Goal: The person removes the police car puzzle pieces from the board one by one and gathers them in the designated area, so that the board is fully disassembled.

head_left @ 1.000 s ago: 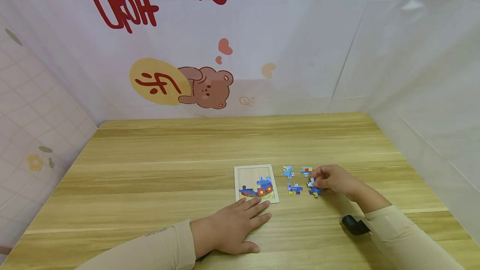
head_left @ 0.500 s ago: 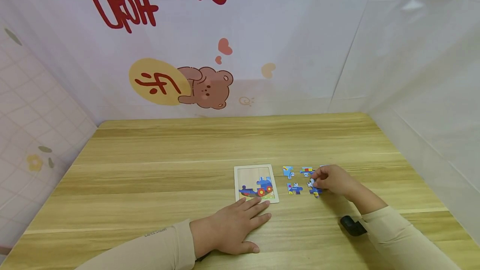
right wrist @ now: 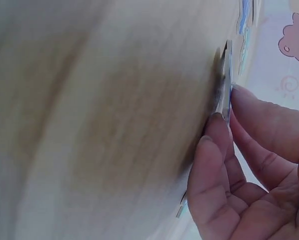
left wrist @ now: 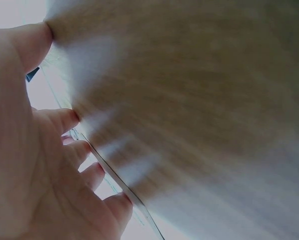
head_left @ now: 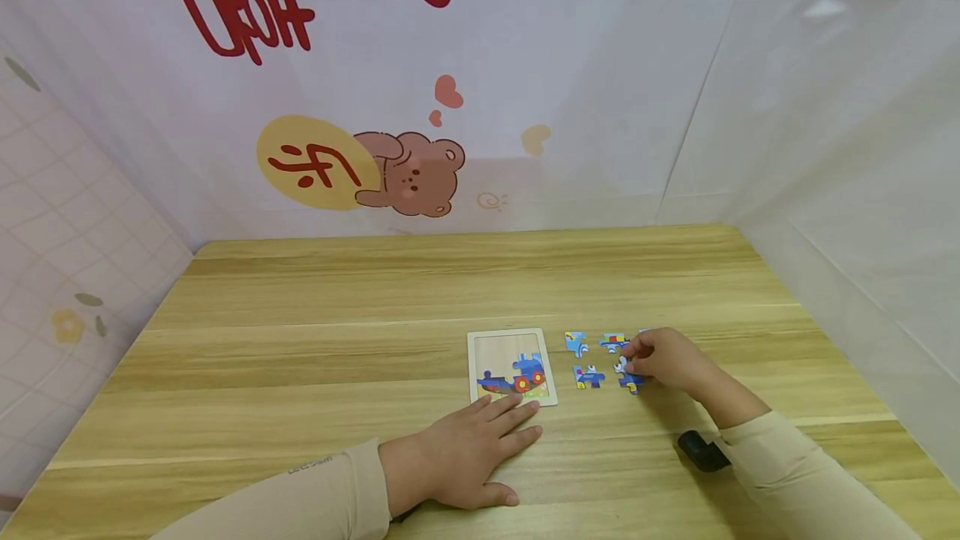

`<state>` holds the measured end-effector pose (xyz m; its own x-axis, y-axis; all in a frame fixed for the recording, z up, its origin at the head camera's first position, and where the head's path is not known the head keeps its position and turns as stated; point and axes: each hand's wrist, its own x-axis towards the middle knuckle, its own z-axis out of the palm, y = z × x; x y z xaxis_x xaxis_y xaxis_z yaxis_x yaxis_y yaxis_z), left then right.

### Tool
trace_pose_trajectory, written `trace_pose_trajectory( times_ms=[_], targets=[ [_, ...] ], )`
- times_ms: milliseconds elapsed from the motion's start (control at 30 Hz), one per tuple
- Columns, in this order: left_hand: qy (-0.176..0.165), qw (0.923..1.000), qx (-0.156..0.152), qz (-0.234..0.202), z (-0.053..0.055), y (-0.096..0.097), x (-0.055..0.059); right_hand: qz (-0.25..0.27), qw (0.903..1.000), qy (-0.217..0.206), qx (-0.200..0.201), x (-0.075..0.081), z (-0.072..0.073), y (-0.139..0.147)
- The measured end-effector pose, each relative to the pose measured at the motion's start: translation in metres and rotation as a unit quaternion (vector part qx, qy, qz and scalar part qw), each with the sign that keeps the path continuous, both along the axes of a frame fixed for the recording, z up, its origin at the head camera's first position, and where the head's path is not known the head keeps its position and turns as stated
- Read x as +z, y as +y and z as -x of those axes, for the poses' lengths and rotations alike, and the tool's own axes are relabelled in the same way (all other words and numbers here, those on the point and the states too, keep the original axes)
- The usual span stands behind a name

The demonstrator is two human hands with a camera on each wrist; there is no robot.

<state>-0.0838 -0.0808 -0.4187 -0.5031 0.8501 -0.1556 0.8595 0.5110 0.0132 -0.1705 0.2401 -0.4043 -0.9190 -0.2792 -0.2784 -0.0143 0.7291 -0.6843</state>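
My left hand (head_left: 476, 450) lies with its fingers straight, fingertips on the near rim of a small wooden puzzle tray (head_left: 473, 369). Assembled pieces (head_left: 523, 377) of a blue and red vehicle picture fill the tray's lower part; its upper part shows bare wood. To the right, my right hand (head_left: 667, 363) pinches a blue jigsaw piece (head_left: 627, 382) between thumb and fingers. Seen edge-on in the right wrist view, that jigsaw piece (right wrist: 226, 85) is tilted close over the table. The left wrist view shows the fingertips (left wrist: 120, 205) along the tray's edge.
Between tray and right hand lie a light-blue piece (head_left: 576, 343), a dark-blue piece (head_left: 589, 377) and a piece with red and yellow (head_left: 612, 342). Another piece shows partly behind the right hand. A black object (head_left: 702, 451) sits by the right sleeve. A printed curtain (head_left: 600, 90) hangs behind the table.
The right forearm has shifted slightly left, and a corner of a piece behind the right hand has come into view. The left hand and the tray stay put.
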Motion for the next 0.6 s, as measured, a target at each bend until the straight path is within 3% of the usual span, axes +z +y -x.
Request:
trace_pose_trajectory(
  times_ms=[600],
  targets=[
    [-0.004, 1.0, 0.003, 0.001, 0.0, 0.0, -0.0022, -0.031, 0.9994, 0.016, -0.002, 0.0005, 0.0, -0.0027]
  ],
)
